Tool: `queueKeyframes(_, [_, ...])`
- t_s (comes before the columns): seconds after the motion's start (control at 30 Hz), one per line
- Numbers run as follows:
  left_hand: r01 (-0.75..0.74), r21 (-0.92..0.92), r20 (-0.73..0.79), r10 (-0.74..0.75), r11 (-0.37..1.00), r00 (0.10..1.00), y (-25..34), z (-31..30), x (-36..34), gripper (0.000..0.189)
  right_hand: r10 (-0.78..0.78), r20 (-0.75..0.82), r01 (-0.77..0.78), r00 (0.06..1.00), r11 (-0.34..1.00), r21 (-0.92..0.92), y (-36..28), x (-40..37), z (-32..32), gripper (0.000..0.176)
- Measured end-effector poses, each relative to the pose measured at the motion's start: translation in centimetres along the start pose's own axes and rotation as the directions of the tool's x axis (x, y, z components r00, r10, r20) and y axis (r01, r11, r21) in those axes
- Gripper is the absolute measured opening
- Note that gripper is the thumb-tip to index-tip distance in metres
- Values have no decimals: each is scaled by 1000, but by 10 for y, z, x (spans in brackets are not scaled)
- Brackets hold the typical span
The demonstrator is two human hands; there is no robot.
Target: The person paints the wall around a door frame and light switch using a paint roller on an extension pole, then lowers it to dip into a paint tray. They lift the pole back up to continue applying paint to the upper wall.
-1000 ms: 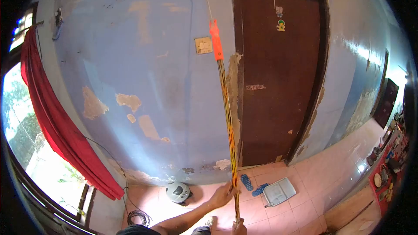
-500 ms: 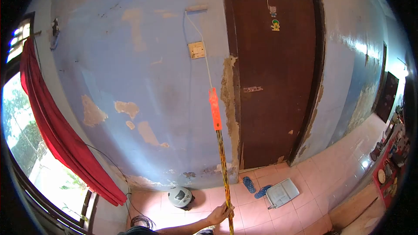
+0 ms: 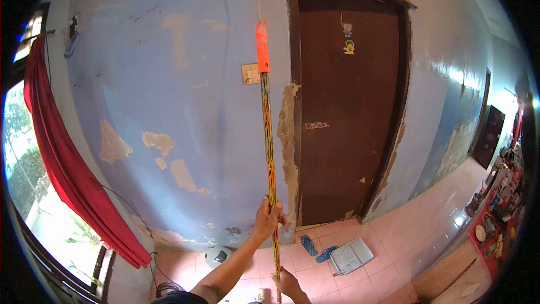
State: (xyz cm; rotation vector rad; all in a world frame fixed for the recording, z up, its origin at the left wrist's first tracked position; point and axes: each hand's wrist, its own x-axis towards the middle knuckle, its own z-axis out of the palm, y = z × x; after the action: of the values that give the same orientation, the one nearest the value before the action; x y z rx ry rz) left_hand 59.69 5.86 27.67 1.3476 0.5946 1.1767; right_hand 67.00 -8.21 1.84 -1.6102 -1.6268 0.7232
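The right hand (image 3: pixel 288 282) was lowest and nearest, its fingers curled around the bottom stretch of a long yellow-and-black patterned pole (image 3: pixel 266 129). Higher on the same pole, the left hand (image 3: pixel 266 222) was wrapped about it too, thumb and fingers gathered in a firm grip, the bare forearm slanting up from the lower left. The pole stood almost upright in front of the wall, leaning slightly left toward its top, where it ended in a bright orange head (image 3: pixel 262 48). A thin pale rod (image 3: pixel 259 0) ran up from that head toward the upper edge of the view. Below, on the pink tiled floor (image 3: pixel 388 253), a pale helmet (image 3: pixel 215 255) was partly hidden by the left forearm; on the other side lay two blue slippers (image 3: pixel 307 245), one of them just beside a grey tray (image 3: pixel 353 256). Beyond rose the blue wall (image 3: pixel 191 95), its paint flaked in patches, with a switch plate (image 3: pixel 250 74) partly covered by the orange head; whether the two touched could not be told. Right of the pole stood a dark brown door (image 3: pixel 349 95) bearing small stickers, and farther off, along the side wall, another dark door (image 3: pixel 488 135).
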Motion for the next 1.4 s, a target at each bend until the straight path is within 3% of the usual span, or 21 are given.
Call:
queueKeyframes(0.17, [-112,361,-71,147,926,987,-11,-10,-37,22,-64,-34,63,997,998,-26,-21,18,-34,42])
queueKeyframes(0.23, [-124,470,-49,166,874,985,-45,-19,-55,22,24,-72,-16,997,993,120,-86,26,-93,43])
queueKeyframes(0.3, [-295,642,49,346,708,937,-37,-12,-83,21,-54,-246,138,968,930,341,-88,51,-112,44])
queueKeyframes(0.37, [-132,642,21,155,756,988,-50,-14,-110,23,-78,-342,248,936,838,487,-137,51,-144,45])
queueKeyframes(0.4, [-123,656,72,101,745,992,-63,-21,-120,27,-97,-416,359,904,701,616,-164,46,-154,45])
queueKeyframes(0.5, [-114,679,158,8,725,987,-92,-43,-158,33,-54,-507,453,860,538,711,-214,25,-158,50])
queueKeyframes(0.57, [-106,685,188,-35,721,982,-81,-55,-176,35,112,-561,396,820,595,699,-191,23,-137,40])
queueKeyframes(0.6, [-103,647,249,-82,755,965,-68,-66,-189,34,222,-570,410,791,498,764,-174,17,-124,31])
queueKeyframes(0.67, [4,636,293,-247,772,924,-55,-92,-211,28,434,-522,393,735,355,848,-172,1,-109,19])
queueKeyframes(0.7, [-63,577,313,-149,814,938,-76,-118,-230,29,493,-551,413,674,366,834,-154,-3,-97,23])
queueKeyframes(0.77, [-32,823,320,-415,567,852,-103,-176,-267,38,630,-527,399,570,349,848,-121,-14,-85,28])
queueKeyframes(0.9, [-64,946,255,-606,318,753,-83,-291,-342,37,857,-284,271,429,178,946,-42,-32,-69,33])
queueKeyframes(0.93, [-367,929,345,-441,39,828,-76,-321,-371,37,886,-223,289,406,108,951,-20,-37,-59,35])
queueKeyframes(0.97, [-572,770,506,-277,-283,817,-68,-351,-397,38,900,-212,276,381,109,955,1,-41,-47,38])
queueKeyframes(1.03, [-316,949,273,-498,-2,823,-36,-394,-403,42,929,-149,259,338,61,964,32,-46,-20,41])
queueKeyframes(1.1, [-337,941,337,-253,47,907,-11,-436,-423,43,949,-49,248,312,-32,968,56,-50,6,42])
queueKeyframes(1.13, [-57,997,80,-594,58,800,10,-449,-419,42,953,0,248,302,-78,966,67,-50,19,43])
queueKeyframes(1.17, [-92,995,41,-644,-47,764,29,-460,-425,40,955,48,245,293,-123,962,79,-51,34,44])
queueKeyframes(1.23, [-294,903,111,-491,-313,864,55,-468,-440,34,947,112,222,301,-184,957,100,-51,68,46])
queueKeyframes(1.27, [-152,962,-44,-676,-228,736,78,-410,-399,36,943,152,204,295,-218,954,107,-50,77,47])
queueKeyframes(1.4, [-162,949,-77,-697,-270,713,91,-389,-368,36,952,171,132,253,-209,969,124,-29,118,32])
